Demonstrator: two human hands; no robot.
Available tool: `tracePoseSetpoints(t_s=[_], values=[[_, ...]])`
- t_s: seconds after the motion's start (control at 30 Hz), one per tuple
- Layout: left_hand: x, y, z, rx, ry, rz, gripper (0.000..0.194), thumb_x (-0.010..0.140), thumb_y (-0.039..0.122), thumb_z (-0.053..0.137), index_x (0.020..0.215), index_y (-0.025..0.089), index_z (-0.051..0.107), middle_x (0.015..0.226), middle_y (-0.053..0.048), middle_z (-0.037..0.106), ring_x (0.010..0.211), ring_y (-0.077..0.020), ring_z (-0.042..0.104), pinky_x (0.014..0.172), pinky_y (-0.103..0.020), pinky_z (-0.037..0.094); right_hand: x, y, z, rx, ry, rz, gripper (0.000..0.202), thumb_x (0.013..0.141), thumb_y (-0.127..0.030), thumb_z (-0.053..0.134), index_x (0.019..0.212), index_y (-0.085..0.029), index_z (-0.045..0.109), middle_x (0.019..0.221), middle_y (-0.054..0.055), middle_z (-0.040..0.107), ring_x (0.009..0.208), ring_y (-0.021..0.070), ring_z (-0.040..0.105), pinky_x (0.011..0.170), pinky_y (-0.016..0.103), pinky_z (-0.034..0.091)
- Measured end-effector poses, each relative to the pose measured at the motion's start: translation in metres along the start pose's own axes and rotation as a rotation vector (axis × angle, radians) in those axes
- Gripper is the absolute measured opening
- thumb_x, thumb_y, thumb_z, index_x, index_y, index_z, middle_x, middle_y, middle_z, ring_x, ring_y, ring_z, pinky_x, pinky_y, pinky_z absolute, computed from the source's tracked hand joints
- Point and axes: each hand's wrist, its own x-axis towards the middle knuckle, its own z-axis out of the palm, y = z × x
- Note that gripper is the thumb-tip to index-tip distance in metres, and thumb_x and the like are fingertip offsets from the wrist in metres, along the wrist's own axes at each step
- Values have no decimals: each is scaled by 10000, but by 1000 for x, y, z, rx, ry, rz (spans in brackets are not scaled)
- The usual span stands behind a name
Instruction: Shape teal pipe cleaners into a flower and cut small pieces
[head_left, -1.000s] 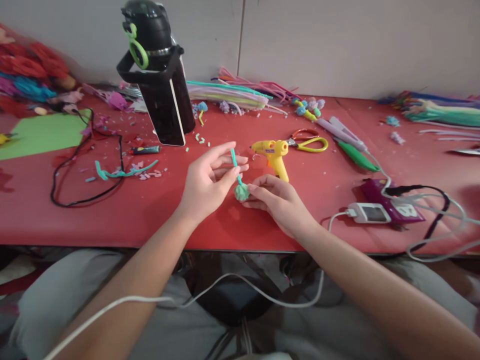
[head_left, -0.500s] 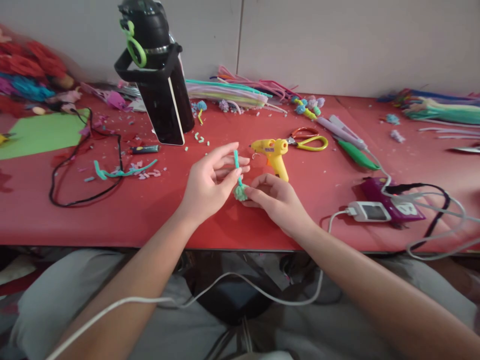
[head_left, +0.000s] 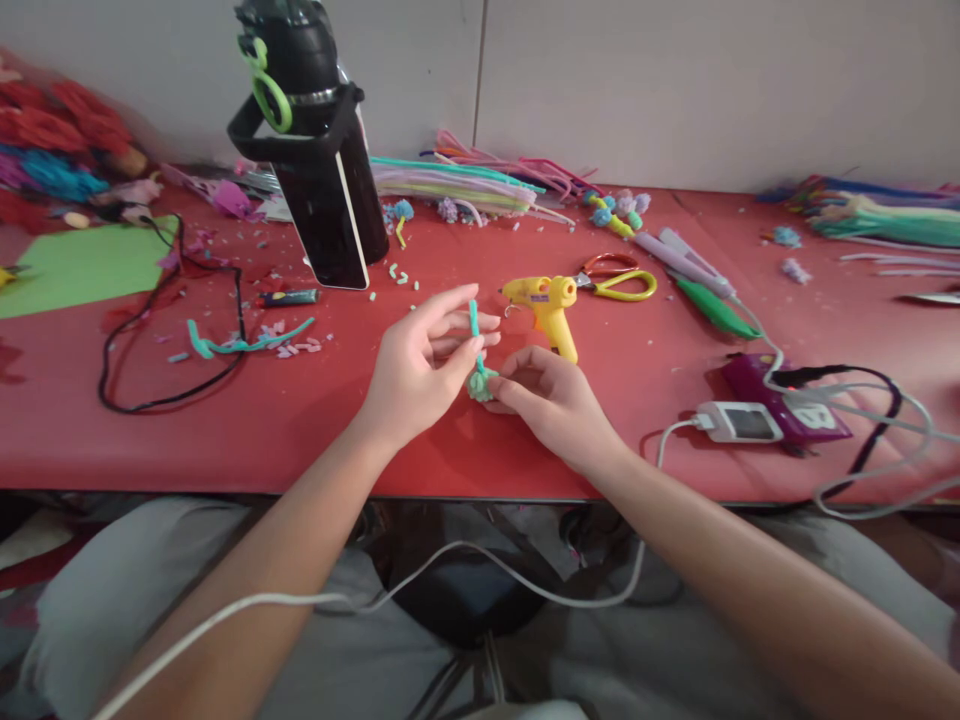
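Between my hands, above the red table, is a small pale-green pipe-cleaner flower with a teal pipe-cleaner stem pointing up and away from me. My left hand pinches the stem low down, close to the flower, between thumb and fingers. With thumb and fingertips, my right hand grips the flower's right edge. A yellow glue gun lies just beyond my right hand, its nozzle facing left. Orange-and-yellow-handled scissors rest behind it.
A black bottle stands at the back left, near several pipe cleaners. A black cable loops on the left. Purple power bank, white charger and cords occupy the right. A white cable hangs across my lap.
The flower has turned very slightly between my fingers. Both hands otherwise keep the same place and grip.
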Motion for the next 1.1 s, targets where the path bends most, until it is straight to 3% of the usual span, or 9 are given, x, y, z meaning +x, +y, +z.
tracePoseSetpoints(t_s=[0.17,0.3,0.43,0.53,0.63,0.73,0.8,0.97,1.1], values=[[-1,0,0,0,-8,8,472,873,238,698,1333,204,599,1169,-114,742,1088,-290,730,941,-460,623,0,0,3,-11,7,-2,309,764,-406,764,801,-209,529,756,17,684,755,177,712,753,362,625],[2,0,-4,8,12,12,454,879,253,690,1320,197,599,1176,-117,744,1077,-286,736,956,-462,616,-2,-4,-2,-65,7,-27,249,860,-432,658,824,-194,592,827,48,703,779,182,703,737,354,613],[7,1,-11,11,50,-3,468,870,247,696,1324,200,590,1195,-121,739,1092,-292,731,970,-473,604,-1,-14,-26,-441,179,-223,237,918,-386,571,773,-201,599,732,22,651,647,149,605,593,296,496],[9,3,-15,15,50,-10,479,866,221,695,1331,194,585,1218,-136,730,1095,-298,730,968,-471,602,8,-19,-50,-759,348,-306,385,934,-449,561,635,-210,522,581,-7,532,527,123,463,550,301,387],[11,2,-17,29,32,17,476,872,192,671,1340,193,582,1214,-134,732,1068,-289,740,949,-456,613,26,-14,-66,-868,391,-338,385,868,-545,643,715,-194,604,696,35,618,623,161,525,611,323,411],[12,-3,-19,56,2,78,461,880,184,647,1336,214,588,1203,-107,739,1027,-266,755,914,-423,635,48,-6,-70,-872,363,-292,448,775,-592,721,902,-163,690,907,92,688,727,193,574,670,343,441],[12,-6,-20,75,-17,107,436,883,179,632,1317,218,602,1202,-97,742,999,-252,763,895,-404,645,59,-1,-67,-829,310,-216,460,773,-579,720,965,-160,703,930,89,692,730,192,585,673,341,442],[14,-11,-25,131,-22,118,434,889,184,617,1320,223,598,1214,-103,741,975,-248,769,861,-389,657,62,2,-62,-714,181,-124,196,799,-370,669,765,-182,624,635,-7,555,574,144,515,562,297,379],[18,-18,-35,168,34,98,437,888,180,624,1322,215,588,1211,-116,740,975,-252,769,853,-392,656,46,0,-63,-506,129,-58,154,790,-322,647,747,-192,578,611,-12,566,534,127,505,522,277,366]])
